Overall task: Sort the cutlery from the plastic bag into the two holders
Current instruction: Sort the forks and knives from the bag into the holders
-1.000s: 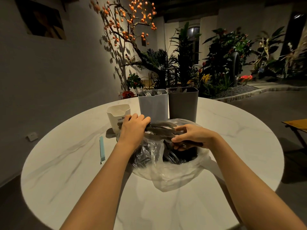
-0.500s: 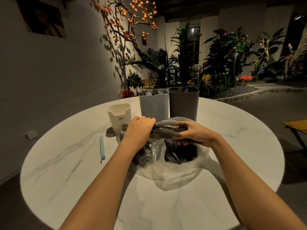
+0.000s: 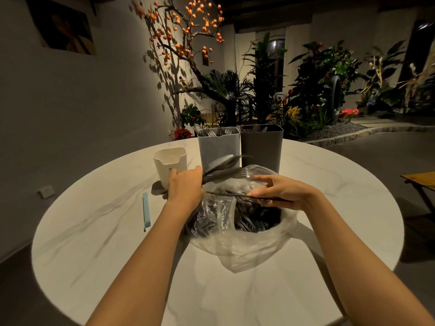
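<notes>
Left hand: your left hand [image 3: 186, 184] is curled tight around a bundle of dark grey cutlery pieces [image 3: 221, 169], gripping them by one end — the free ends fan out to the right, in front of the light holder and above the bag's rim.
Right hand: your right hand [image 3: 280, 190] sits over the bag's mouth; its lower fingers and thumb pinch a thin dark utensil [image 3: 247, 196] that lies nearly level, pointing left, while the upper fingers stretch out straight.
Bag: the clear crinkled plastic bag [image 3: 240, 245] slumps on the table between your forearms, mouth open upward, with a heap of dark cutlery and some shiny metal pieces inside.
Holders: the tall light grey rectangular holder [image 3: 219, 147] and the tall dark grey rectangular holder [image 3: 261, 144] stand side by side, touching, just beyond the bag — cutlery tips show above both rims, but you cannot tell the kinds apart in the dark one.
Cup: a small cream-white plastic cup with printed lettering [image 3: 168, 164] stands left of the light holder, just beside your left hand.
Clip: a slim pale blue stick-shaped clip [image 3: 146, 211] lies flat on the table, well left of the bag.
Table: the round white marble-patterned table [image 3: 94, 231] carries everything.
</notes>
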Tool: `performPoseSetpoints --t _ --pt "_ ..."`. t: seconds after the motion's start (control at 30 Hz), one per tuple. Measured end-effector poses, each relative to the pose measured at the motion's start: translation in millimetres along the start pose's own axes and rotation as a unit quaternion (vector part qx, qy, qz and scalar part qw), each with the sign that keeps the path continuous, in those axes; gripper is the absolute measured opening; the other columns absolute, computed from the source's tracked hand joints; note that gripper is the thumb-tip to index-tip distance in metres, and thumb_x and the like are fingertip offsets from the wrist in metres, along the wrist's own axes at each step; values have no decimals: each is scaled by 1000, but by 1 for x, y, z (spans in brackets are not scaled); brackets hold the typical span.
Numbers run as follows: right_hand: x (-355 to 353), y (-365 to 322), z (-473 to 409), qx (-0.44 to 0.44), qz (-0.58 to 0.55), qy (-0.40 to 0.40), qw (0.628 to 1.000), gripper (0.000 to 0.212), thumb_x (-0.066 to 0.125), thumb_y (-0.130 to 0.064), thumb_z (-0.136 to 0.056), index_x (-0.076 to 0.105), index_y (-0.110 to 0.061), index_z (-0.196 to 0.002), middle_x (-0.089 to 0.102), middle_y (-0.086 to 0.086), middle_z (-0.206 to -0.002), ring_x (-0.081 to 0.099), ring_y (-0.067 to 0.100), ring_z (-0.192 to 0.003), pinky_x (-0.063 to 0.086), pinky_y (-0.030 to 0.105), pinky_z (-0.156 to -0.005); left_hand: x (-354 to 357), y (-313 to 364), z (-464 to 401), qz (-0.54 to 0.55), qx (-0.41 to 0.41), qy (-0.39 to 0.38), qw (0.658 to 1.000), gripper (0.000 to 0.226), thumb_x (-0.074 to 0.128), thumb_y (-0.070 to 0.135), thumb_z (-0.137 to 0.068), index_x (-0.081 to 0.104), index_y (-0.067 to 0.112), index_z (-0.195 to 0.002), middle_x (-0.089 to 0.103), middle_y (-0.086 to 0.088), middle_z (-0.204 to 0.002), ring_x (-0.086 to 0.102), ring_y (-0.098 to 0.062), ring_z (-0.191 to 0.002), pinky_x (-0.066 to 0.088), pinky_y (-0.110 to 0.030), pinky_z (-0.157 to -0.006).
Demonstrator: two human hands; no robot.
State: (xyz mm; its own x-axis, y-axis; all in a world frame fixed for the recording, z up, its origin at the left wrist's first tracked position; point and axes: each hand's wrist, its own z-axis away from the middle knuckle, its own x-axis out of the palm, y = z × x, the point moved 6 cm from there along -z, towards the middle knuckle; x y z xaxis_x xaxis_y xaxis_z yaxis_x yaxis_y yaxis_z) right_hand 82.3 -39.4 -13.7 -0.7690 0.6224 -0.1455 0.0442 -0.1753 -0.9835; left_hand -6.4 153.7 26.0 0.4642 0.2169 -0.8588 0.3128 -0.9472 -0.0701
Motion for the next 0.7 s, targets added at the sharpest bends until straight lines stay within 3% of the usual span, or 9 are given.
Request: performPoseSetpoints --t 0.13,0.33,0.4,0.47,0.53,0.7 --pt "2 -3 1 -5 -28 -34 999 64 69 -15 -77 49 -8 -137 69 13 -98 63 14 -74 57 20 -63 6 -7 1 91 -61 -37 993 14 44 13 -96 50 10 -108 63 -15 -107 59 -36 -98 47 -42 -78" --pt "3 -9 1 -45 -89 -59 993 38 52 4 -91 58 -9 -126 60 13 -91 58 18 -71 56 25 -61 16 -7 -1 194 -100 -80 973 26 46 25 -98 50 12 -120 62 -14 -117 57 -35 -106 48 -46 -89" --pt "8 -10 -1 -55 -81 -42 994 32 44 5 -96 61 -5 -121 57 9 -80 51 14 -64 48 21 -53 19 -5 -4 259 -114 -120 952 29 47 22 -95 52 6 -119 61 -17 -112 58 -33 -100 47 -41 -83" --pt "13 -12 -5 -68 -60 -2 996 27 41 -3 -100 63 -4 -115 51 3 -70 42 11 -59 36 19 -48 20 2 -2 394 -121 -164 896 15 50 15 -90 57 2 -93 60 -22 -85 54 -26 -69 43 -30 -62" --pt "17 -12 -9 -79 -59 30 995 25 40 -13 -102 63 -6 -111 43 -2 -65 36 8 -56 29 17 -47 19 12 2 515 -121 -211 822 22 50 8 -91 47 7 -68 46 -13 -59 37 -18 -46 33 -22 -44" --pt "18 -15 -16 -108 -147 86 979 23 35 -6 -103 58 -3 -103 44 4 -69 39 7 -53 34 15 -43 14 34 12 704 -135 -276 641 31 47 18 -101 47 11 -71 41 0 -56 34 -7 -40 32 -18 -40"
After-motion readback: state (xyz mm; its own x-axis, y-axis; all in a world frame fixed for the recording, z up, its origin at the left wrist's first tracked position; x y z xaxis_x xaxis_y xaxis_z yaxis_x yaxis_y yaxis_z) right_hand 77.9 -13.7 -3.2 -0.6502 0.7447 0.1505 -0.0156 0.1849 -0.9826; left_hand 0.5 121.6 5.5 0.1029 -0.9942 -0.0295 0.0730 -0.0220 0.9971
